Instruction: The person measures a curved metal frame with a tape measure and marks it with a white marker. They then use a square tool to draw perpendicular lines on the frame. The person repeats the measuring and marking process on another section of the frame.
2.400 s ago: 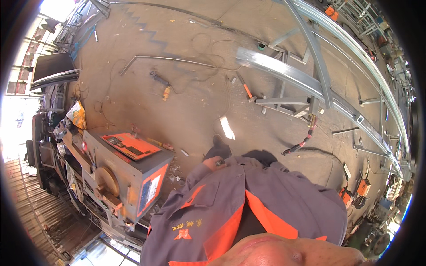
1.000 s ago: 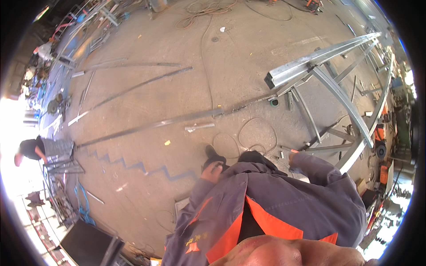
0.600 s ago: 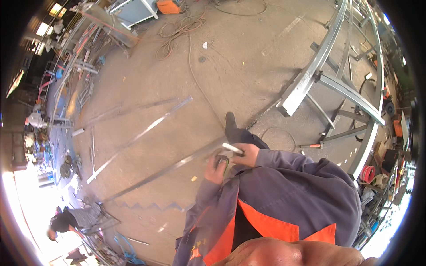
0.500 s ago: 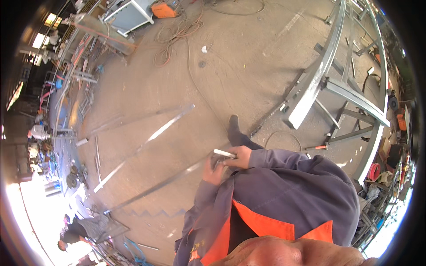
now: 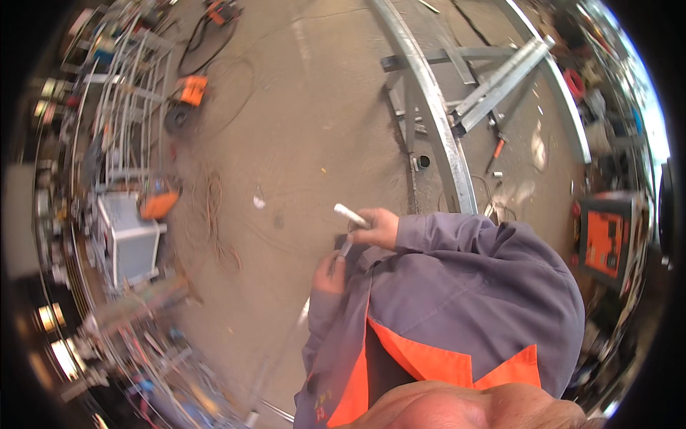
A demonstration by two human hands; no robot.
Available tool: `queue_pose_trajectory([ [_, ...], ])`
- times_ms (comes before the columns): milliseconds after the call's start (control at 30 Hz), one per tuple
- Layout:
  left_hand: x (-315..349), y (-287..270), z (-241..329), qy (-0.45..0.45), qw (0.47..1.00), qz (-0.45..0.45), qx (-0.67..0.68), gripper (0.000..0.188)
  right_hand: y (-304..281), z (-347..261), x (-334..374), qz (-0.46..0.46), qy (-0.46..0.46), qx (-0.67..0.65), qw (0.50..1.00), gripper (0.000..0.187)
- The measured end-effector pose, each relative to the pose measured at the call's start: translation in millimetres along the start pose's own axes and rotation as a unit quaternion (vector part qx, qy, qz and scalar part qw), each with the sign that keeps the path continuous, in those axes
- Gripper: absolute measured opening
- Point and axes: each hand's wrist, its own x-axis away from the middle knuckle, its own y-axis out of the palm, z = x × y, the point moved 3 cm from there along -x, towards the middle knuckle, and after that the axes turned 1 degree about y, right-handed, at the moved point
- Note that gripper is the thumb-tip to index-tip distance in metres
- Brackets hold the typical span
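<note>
My right hand [image 5: 381, 229] is closed around a short white rod-like thing [image 5: 349, 214], which points up and to the left out of the fist. Whether it is a marker or something else does not show. Just below and left of it, my left hand [image 5: 330, 274] is closed, with a small pale piece [image 5: 346, 248] at its fingertips. That piece is blurred and too small to name. The two hands are close together in front of my grey jacket with orange trim. The rod is nearest my right fingers and apart from the left hand.
A galvanised steel frame [image 5: 436, 118] of long beams stands ahead to the right. An orange-fronted machine [image 5: 604, 242] is at the far right. To the left are a grey cabinet [image 5: 130, 239], coiled hoses [image 5: 213, 222] and metal racks. A long metal bar lies on the floor below my left hand.
My view has swung to the right, so the surroundings have shifted across it. My hands have moved slightly apart, and the white rod now stands out from the right hand.
</note>
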Motion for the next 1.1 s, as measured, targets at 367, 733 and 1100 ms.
queue_pose_trajectory([
  [367,-353.4,-56.7,31.2,-0.008,0.946,-0.321,0.039,0.027,-114.7,-69.8,-155.2,0.345,-0.066,-0.222,0.910,0.031],
  [733,-565.3,63.6,232.7,-0.005,0.823,-0.567,-0.013,0.026,-248.9,-124.5,-251.9,0.414,-0.136,-0.433,0.789,0.037],
  [1100,-709.0,215.7,369.8,0.028,0.748,-0.660,-0.055,0.026,-405.3,-157.1,-261.0,0.608,-0.054,-0.094,0.787,0.035],
])
